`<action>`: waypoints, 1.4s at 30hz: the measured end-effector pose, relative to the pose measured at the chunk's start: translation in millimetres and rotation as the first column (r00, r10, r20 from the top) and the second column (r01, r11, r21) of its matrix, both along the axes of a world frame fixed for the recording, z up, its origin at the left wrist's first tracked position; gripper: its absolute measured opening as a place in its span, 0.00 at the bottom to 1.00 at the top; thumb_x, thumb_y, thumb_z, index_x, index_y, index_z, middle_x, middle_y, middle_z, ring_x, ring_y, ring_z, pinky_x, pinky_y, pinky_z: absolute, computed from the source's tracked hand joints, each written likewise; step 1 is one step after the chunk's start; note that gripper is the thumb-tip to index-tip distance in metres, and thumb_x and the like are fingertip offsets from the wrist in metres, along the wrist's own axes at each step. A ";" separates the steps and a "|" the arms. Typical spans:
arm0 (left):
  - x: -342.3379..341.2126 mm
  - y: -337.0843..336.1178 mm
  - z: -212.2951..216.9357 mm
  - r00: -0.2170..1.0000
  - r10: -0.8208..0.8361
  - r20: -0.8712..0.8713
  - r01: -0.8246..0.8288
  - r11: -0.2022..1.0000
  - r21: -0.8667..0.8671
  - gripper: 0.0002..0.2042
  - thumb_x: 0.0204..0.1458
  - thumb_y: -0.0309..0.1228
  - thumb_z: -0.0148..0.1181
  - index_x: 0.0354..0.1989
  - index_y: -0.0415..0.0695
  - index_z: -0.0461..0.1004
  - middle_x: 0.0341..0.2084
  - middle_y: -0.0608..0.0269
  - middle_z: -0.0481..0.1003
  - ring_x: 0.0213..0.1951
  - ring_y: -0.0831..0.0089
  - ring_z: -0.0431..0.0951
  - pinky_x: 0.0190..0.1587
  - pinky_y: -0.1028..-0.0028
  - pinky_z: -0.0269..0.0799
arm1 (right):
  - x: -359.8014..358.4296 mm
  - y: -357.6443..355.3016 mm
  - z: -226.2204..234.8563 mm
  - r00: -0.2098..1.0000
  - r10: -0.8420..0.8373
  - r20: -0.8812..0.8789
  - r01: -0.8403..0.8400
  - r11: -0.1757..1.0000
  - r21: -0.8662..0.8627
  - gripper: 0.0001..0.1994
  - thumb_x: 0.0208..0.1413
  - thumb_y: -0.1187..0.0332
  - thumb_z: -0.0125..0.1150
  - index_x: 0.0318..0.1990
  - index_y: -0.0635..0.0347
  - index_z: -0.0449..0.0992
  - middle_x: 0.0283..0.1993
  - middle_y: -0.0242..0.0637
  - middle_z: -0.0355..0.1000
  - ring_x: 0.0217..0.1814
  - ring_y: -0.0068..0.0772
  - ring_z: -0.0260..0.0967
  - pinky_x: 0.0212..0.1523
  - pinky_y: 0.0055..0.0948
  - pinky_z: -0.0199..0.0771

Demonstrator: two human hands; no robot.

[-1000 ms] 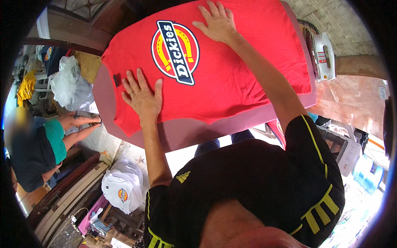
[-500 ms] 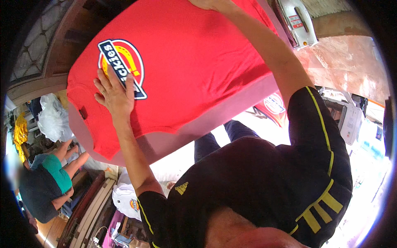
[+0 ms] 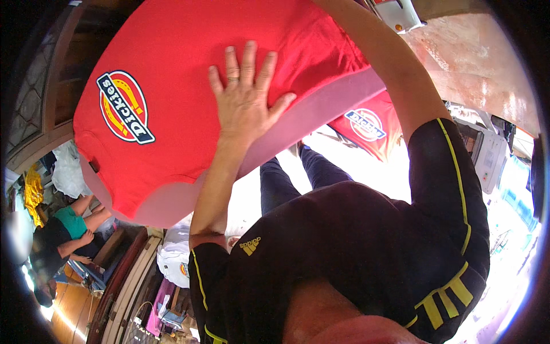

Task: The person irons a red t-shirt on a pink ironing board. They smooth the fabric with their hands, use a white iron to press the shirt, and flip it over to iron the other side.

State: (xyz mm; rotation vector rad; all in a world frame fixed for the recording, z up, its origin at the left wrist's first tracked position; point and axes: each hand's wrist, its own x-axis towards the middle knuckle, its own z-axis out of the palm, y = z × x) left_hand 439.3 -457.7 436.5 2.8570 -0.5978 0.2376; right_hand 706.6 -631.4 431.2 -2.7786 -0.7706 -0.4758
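Note:
A red T-shirt [image 3: 183,51] lies spread over a padded, dull-pink board [image 3: 338,106] in front of me. On its left part sits a round, multicoloured printed emblem [image 3: 123,108] crossed by a dark banner. My left hand [image 3: 243,97] rests flat on the fabric, right of the emblem, with its fingers spread and a ring on one of them. My right arm stretches up across the shirt's right side, and the hand is beyond the top edge of the picture.
A white iron [image 3: 401,16], partly cut off, stands at the upper right. Below the board's right side hangs another red printed garment [image 3: 375,140]. A white shirt [image 3: 172,261] lies at lower left. Another person [image 3: 54,243] sits at far left, near a clear plastic bag [image 3: 70,171].
My left hand has moved right, off the emblem to the shirt's middle. My right hand has passed out of view at the top. The shirt and iron appear shifted as the view moved.

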 end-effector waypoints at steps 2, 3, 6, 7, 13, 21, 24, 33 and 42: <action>-8.6 -23.1 -1.7 0.996 -0.087 -0.034 0.085 0.995 -0.053 0.37 0.54 0.65 0.49 0.71 0.64 0.57 0.73 0.59 0.48 0.73 0.47 0.43 0.68 0.34 0.37 | -12.0 5.8 -6.9 0.997 -0.071 0.008 0.071 0.997 -0.017 0.37 0.62 0.40 0.43 0.70 0.57 0.57 0.77 0.46 0.45 0.79 0.51 0.39 0.73 0.55 0.42; -13.3 -31.4 -2.0 0.990 -0.127 -0.061 0.124 0.991 -0.058 0.36 0.54 0.64 0.50 0.70 0.64 0.59 0.73 0.61 0.48 0.74 0.48 0.42 0.68 0.34 0.36 | -22.7 9.2 -6.5 0.995 -0.104 0.015 0.104 0.994 -0.026 0.37 0.62 0.40 0.43 0.70 0.56 0.57 0.77 0.46 0.45 0.79 0.51 0.38 0.73 0.55 0.41; -26.0 -44.5 -4.1 0.973 -0.202 -0.114 0.185 0.972 -0.142 0.32 0.55 0.60 0.53 0.67 0.62 0.66 0.72 0.70 0.53 0.74 0.54 0.42 0.70 0.37 0.33 | -99.5 11.6 2.4 0.998 0.051 -0.027 -0.054 0.992 -0.115 0.36 0.62 0.41 0.44 0.71 0.54 0.57 0.76 0.46 0.47 0.79 0.53 0.39 0.73 0.57 0.41; -28.4 -46.0 -2.6 0.962 -0.245 -0.117 0.228 0.963 -0.144 0.32 0.55 0.60 0.53 0.66 0.61 0.67 0.72 0.70 0.54 0.74 0.55 0.42 0.70 0.38 0.34 | -122.2 -1.3 7.6 0.991 0.124 -0.042 -0.128 0.984 -0.125 0.35 0.62 0.42 0.46 0.71 0.52 0.57 0.76 0.46 0.47 0.78 0.55 0.39 0.72 0.58 0.41; -31.1 -32.3 -1.4 0.914 -0.384 -0.134 0.332 0.894 -0.301 0.28 0.55 0.55 0.56 0.61 0.55 0.72 0.68 0.72 0.60 0.73 0.59 0.49 0.70 0.41 0.38 | -179.6 -66.9 22.8 0.973 0.174 -0.149 -0.192 0.975 -0.116 0.34 0.60 0.45 0.53 0.70 0.49 0.59 0.76 0.43 0.49 0.77 0.50 0.44 0.72 0.56 0.43; -70.1 -42.7 -10.2 0.969 0.247 0.002 -0.242 0.948 -0.205 0.31 0.55 0.54 0.55 0.65 0.52 0.66 0.69 0.55 0.56 0.70 0.47 0.53 0.67 0.39 0.42 | -194.8 -60.3 -5.8 0.974 0.225 0.042 -0.215 0.963 -0.163 0.34 0.61 0.41 0.50 0.73 0.38 0.54 0.78 0.32 0.44 0.79 0.50 0.40 0.72 0.56 0.43; -95.7 -30.9 -12.4 0.980 0.185 -0.066 -0.196 0.941 -0.274 0.33 0.56 0.56 0.52 0.66 0.50 0.64 0.70 0.52 0.54 0.71 0.44 0.49 0.67 0.38 0.40 | -203.9 -60.9 3.3 0.929 0.367 -0.041 -0.368 0.910 -0.190 0.35 0.59 0.43 0.54 0.73 0.37 0.55 0.79 0.31 0.42 0.79 0.50 0.38 0.72 0.56 0.43; -168.3 80.4 -13.5 0.767 0.641 -0.013 -0.636 0.759 -0.140 0.35 0.58 0.55 0.51 0.68 0.43 0.60 0.71 0.49 0.51 0.72 0.41 0.44 0.68 0.40 0.40 | -236.3 90.3 3.4 0.788 0.603 -0.127 -0.610 0.792 -0.021 0.34 0.60 0.51 0.56 0.71 0.50 0.57 0.77 0.39 0.46 0.79 0.48 0.40 0.74 0.52 0.41; -189.4 248.3 -11.9 0.316 0.911 0.266 -0.884 0.385 -0.267 0.30 0.58 0.45 0.55 0.63 0.37 0.63 0.61 0.38 0.62 0.62 0.39 0.62 0.61 0.45 0.55 | -316.1 240.7 -2.5 0.521 0.806 -0.281 -0.843 0.537 -0.025 0.34 0.63 0.53 0.50 0.70 0.64 0.55 0.77 0.43 0.45 0.80 0.44 0.36 0.76 0.45 0.37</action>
